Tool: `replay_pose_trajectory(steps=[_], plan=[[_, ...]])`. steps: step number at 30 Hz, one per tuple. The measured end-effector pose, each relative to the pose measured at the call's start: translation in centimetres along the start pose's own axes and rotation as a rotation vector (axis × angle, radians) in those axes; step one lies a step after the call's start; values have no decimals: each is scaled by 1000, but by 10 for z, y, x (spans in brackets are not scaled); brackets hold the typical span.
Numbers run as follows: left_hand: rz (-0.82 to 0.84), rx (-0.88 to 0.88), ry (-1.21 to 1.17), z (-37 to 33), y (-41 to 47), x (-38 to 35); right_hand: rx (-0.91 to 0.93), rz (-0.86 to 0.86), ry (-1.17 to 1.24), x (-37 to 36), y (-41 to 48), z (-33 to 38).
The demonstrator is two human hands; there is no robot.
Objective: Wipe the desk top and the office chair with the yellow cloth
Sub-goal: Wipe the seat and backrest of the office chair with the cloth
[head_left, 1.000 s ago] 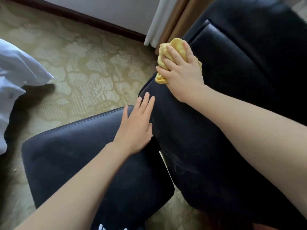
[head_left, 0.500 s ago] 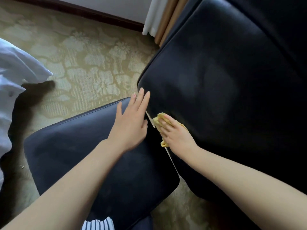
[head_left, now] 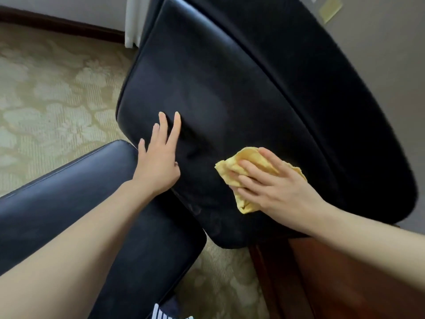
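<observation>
The black leather office chair fills the middle of the head view, its backrest tilted away and its seat at the lower left. My right hand presses the crumpled yellow cloth flat against the lower part of the backrest, fingers spread over it. My left hand rests flat on the backrest's lower left edge, fingers straight, holding nothing.
Patterned beige carpet lies to the left and under the chair. A brown wooden desk part shows at the lower right. A wall with dark skirting and a curtain edge are at the back.
My right hand has slid the cloth from the gap between seat and backrest rightward onto the backrest's lower face. My left hand has moved from the seat's rear edge up onto the backrest.
</observation>
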State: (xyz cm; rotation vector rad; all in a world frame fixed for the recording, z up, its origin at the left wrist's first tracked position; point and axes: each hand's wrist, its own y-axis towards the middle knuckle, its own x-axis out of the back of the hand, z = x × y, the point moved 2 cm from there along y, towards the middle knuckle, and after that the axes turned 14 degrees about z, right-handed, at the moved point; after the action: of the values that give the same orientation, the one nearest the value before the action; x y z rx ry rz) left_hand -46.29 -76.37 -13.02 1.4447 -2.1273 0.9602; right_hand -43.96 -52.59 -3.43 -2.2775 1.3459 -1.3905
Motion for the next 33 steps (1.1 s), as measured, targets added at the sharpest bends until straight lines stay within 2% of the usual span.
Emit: replay_pose_trajectory(steps=[1, 2, 3, 12, 21, 25, 30, 33], plan=[[17, -2, 7, -1, 2, 1, -4, -80, -22, 11, 4, -12], [37, -5, 14, -1, 4, 3, -14, -192, -116, 15, 4, -28], [51, -9, 20, -2, 5, 6, -45, -228, -254, 28, 7, -43], [108, -74, 46, 15, -5, 22, -201, -320, -267, 103, 100, -90], [47, 42, -24, 60, -31, 22, -262, -132, -302, 109, 199, -44], [41, 104, -36, 73, -45, 10, -136, -67, -274, 97, 227, -3], [53, 141, -7, 75, -53, -1, -12, 67, -430, 58, 236, 50], [78, 138, 24, 67, -52, -6, 61, 111, -389, 39, 224, 72]])
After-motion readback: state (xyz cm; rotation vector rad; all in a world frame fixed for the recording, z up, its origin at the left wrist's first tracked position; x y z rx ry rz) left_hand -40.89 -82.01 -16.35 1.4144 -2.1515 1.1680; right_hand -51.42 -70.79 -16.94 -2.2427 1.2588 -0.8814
